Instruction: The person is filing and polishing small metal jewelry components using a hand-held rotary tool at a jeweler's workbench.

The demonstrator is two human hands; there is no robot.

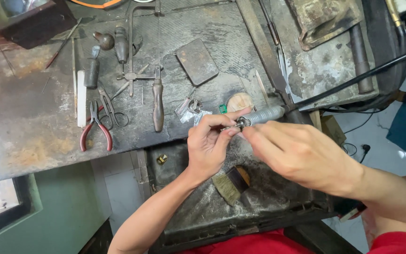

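Observation:
My left hand (208, 146) pinches the metal chuck end of a grey ribbed rotary handpiece (264, 114), which lies across the middle of the view on a black flexible cable (363, 75). My right hand (301, 153) is just right of the chuck, fingertips touching the handpiece's tip beside my left fingers. Whatever small part sits between the fingertips is hidden. Both hands hover over a dark metal tray (259, 207) under the bench edge.
On the worn bench lie red-handled pliers (95, 129), scissors (111, 110), a jeweller's saw (157, 96), a flat dark tin (197, 61), small plastic bags (189, 110) and a green gem (222, 108). A wooden brush (231, 183) rests in the tray.

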